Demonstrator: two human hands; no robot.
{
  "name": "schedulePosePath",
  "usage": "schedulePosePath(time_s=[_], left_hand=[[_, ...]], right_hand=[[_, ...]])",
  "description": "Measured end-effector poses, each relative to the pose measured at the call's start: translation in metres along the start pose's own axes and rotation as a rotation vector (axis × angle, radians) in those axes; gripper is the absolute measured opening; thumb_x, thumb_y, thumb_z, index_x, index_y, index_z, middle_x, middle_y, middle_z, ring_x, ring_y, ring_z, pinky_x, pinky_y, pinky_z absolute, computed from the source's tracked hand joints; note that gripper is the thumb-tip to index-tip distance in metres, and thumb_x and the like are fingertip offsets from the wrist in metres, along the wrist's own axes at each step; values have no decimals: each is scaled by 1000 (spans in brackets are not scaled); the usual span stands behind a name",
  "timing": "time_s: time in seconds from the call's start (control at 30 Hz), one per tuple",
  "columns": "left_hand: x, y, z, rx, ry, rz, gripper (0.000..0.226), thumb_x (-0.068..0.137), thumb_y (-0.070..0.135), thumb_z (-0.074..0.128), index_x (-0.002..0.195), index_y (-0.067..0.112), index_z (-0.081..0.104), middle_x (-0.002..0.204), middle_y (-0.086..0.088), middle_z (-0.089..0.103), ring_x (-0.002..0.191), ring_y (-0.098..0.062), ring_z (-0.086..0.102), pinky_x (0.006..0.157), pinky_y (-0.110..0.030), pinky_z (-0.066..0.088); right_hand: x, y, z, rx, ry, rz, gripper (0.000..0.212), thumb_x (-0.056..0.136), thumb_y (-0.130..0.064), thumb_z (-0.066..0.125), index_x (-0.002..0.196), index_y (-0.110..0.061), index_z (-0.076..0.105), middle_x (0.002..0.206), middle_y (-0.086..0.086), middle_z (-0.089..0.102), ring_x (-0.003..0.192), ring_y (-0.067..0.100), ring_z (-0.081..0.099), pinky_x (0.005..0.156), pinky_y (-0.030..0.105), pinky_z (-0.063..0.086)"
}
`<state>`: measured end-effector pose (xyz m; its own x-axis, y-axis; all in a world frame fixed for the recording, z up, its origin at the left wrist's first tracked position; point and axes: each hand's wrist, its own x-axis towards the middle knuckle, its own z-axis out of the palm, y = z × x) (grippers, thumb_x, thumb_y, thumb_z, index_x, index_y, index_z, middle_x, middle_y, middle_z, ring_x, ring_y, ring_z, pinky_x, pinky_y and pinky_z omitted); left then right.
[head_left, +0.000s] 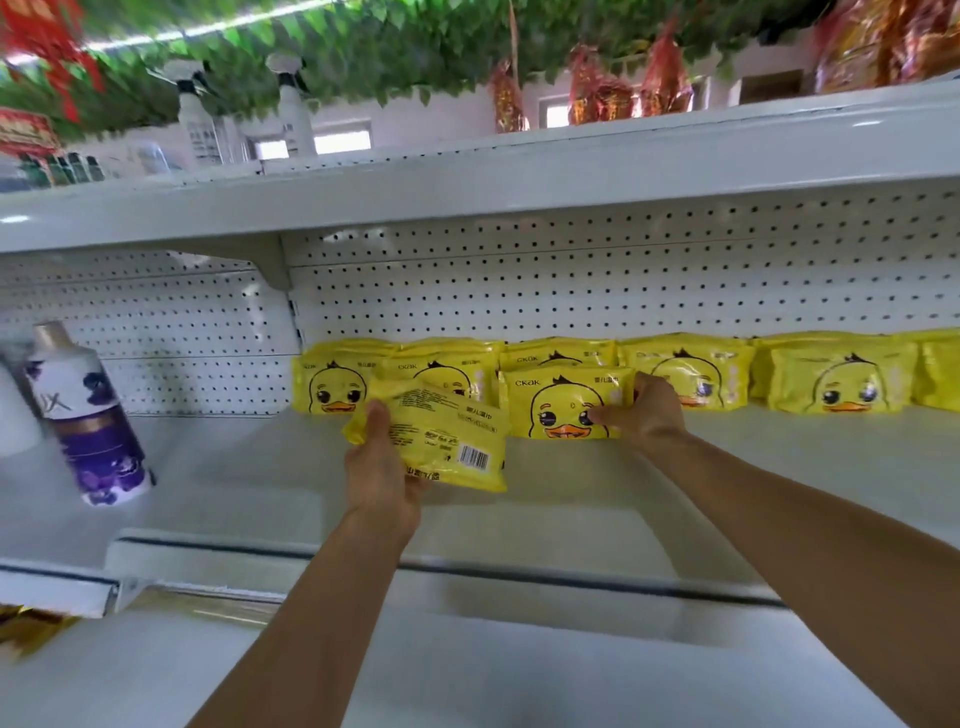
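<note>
A row of yellow duck-face wipe packs (841, 387) stands along the back of a white shop shelf (571, 499). My left hand (382, 467) grips one yellow pack (447, 441) above the shelf, its printed back and barcode facing me. My right hand (641, 410) holds the right side of another duck pack (561, 408) that stands upright at the front of the row, thumb across its face.
A white and purple bottle (85, 415) stands at the shelf's left. White perforated panels (571, 301) back the shelf. The upper shelf (467, 187) carries spray bottles (200, 122) and red-gold packages (597, 93). A lower shelf edge (519, 577) runs across in front.
</note>
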<state>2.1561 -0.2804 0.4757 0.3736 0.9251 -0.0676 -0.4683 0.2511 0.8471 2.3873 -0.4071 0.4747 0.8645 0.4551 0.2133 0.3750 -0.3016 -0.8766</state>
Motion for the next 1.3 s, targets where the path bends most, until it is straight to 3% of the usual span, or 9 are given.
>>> schedulePosePath(time_s=[0.23,0.4,0.53,0.7,0.8,0.9,0.97,1.07,1.3], left_hand=[[22,-11,9,-17,-13,11,30,97,44,49,107,20,63,104,-9,73,99,-31,68,87,-58,53],[23,-13,22,-41,11,-7,27,100,41,46,96,20,62,87,-5,73,83,-24,70,74,-45,57],[19,-11,33,-119,-10,-41,24,102,35,44,96,19,61,88,-5,71,81,-22,68,69,-39,56],[11,-15,55,-95,-104,-59,36,100,48,41,123,25,57,121,-9,66,91,-23,67,76,-42,53],[4,-12,67,21,-136,-75,64,87,74,34,134,34,50,136,2,55,116,-22,57,86,-50,53],[-5,-14,77,172,-96,-42,60,89,70,38,133,31,50,136,7,51,103,-13,58,101,-47,45],[-12,-18,85,197,-93,32,24,98,44,50,113,27,58,111,6,61,85,-7,58,82,-39,54],[-15,-27,95,185,-69,60,6,96,29,58,98,25,62,108,2,65,97,-16,62,80,-37,55],[-3,-55,117,281,-228,-139,19,96,32,58,109,21,65,98,0,71,80,-16,67,59,-30,50]], right_hand=[[47,1,24,-161,14,0,45,70,-26,85,97,-6,55,101,12,62,85,24,53,65,30,38],[51,-1,24,-294,47,34,68,68,-32,85,118,-3,48,120,14,54,111,32,54,75,37,44],[35,5,21,-366,199,-503,90,64,-30,87,136,-13,37,128,10,42,117,28,46,82,39,48],[-1,-5,23,-142,-329,-1035,78,73,-36,80,141,-29,42,142,-4,42,132,8,38,105,20,35],[-13,-15,14,240,-290,-730,29,82,-34,71,105,-17,68,92,4,66,83,14,63,72,34,53],[-17,-18,-5,407,-227,-427,34,95,-33,55,82,-2,60,64,17,49,46,11,49,47,30,45],[-15,-14,-15,475,-215,-305,49,99,-39,44,84,6,57,68,20,49,41,15,48,41,26,41],[-13,-6,-29,506,-205,-217,60,101,-44,36,80,9,55,67,30,55,40,21,54,41,26,36],[-8,23,-73,502,-262,24,54,101,-47,36,95,-1,63,74,26,65,52,32,62,42,26,36]])
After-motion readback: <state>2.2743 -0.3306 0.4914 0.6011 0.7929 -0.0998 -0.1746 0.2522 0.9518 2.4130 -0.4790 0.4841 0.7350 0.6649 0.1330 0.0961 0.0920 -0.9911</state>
